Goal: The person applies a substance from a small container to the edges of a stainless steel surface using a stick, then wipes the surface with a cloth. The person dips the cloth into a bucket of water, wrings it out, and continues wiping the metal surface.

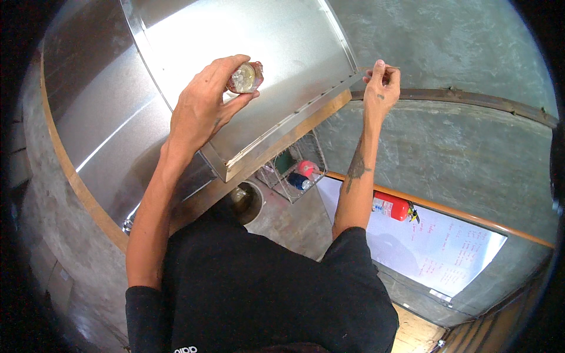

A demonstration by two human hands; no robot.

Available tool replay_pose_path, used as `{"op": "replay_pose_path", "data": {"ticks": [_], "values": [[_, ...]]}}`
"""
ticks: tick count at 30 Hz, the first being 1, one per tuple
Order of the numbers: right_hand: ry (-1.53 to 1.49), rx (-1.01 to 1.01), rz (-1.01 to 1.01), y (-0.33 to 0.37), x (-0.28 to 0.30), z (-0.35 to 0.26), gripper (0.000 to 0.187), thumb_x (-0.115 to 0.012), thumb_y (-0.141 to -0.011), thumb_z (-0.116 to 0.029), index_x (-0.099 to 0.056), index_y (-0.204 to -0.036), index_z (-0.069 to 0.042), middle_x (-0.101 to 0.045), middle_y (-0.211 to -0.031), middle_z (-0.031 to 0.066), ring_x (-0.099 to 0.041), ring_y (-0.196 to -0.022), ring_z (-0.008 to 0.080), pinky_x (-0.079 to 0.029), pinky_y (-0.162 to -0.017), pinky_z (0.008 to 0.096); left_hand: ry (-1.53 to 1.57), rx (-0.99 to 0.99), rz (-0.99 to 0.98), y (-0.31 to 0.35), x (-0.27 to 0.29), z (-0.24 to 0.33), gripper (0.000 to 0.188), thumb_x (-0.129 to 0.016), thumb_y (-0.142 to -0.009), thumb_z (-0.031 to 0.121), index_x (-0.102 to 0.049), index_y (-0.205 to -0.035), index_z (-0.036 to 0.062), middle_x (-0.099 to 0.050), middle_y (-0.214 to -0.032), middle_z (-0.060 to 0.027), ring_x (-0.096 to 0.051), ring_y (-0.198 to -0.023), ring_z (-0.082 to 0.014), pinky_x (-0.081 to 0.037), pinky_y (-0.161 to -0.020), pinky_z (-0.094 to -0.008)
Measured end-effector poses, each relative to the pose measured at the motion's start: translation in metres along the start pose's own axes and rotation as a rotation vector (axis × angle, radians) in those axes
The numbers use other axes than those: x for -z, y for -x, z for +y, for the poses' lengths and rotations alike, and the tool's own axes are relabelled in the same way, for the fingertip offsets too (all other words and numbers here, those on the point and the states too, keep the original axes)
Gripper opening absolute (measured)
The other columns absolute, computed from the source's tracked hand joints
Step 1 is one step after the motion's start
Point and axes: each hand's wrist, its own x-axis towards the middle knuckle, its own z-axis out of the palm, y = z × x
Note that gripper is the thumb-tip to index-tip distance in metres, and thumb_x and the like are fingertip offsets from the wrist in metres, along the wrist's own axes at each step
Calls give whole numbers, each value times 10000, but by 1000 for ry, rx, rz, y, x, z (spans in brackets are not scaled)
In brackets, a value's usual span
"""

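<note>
My left hand is wrapped round a small, round, glassy jar with reddish sides, thumb and fingers on opposite sides of it. The jar is held above the shiny steel counter. My right hand is raised by the counter's right edge, its fingers pinched together. Whatever is between those fingertips is too small to make out. Both arms reach forward, well apart from each other.
Below the counter's wooden edge hangs a wire basket with a pink item and a dark bottle. Beside it stands a round bucket. A red fire extinguisher and whiteboard are on the right, near a grey wall.
</note>
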Motion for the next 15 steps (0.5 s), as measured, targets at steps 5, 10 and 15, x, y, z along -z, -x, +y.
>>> {"op": "replay_pose_path", "data": {"ticks": [5,10,15], "values": [[-279,50,-112,69,-2,-87,223,-688,-1107,-246,-681,-1043,-32,-665,-868,46,-616,-727,92,-541,-645,280,-12,-42,19,-2,-1,2,580,-905,-895,246,-664,-1398,83,-751,-1276,-107,-769,-982,-229,-660,-874,-367],[-352,208,-198,126,-33,-123,154,-755,-1051,-145,-707,-1018,-2,-649,-968,57,-595,-808,115,-511,-682,279,25,28,-11,-3,1,5,594,-912,-888,237,-660,-1402,79,-751,-1279,-107,-757,-955,-222,-648,-843,-363],[-343,214,-231,138,-49,-137,139,-779,-1024,-125,-742,-1009,8,-650,-996,92,-599,-805,151,-508,-681,305,77,28,4,-3,1,2,607,-916,-884,220,-655,-1415,83,-750,-1273,-105,-752,-933,-216,-635,-822,-356]]}}
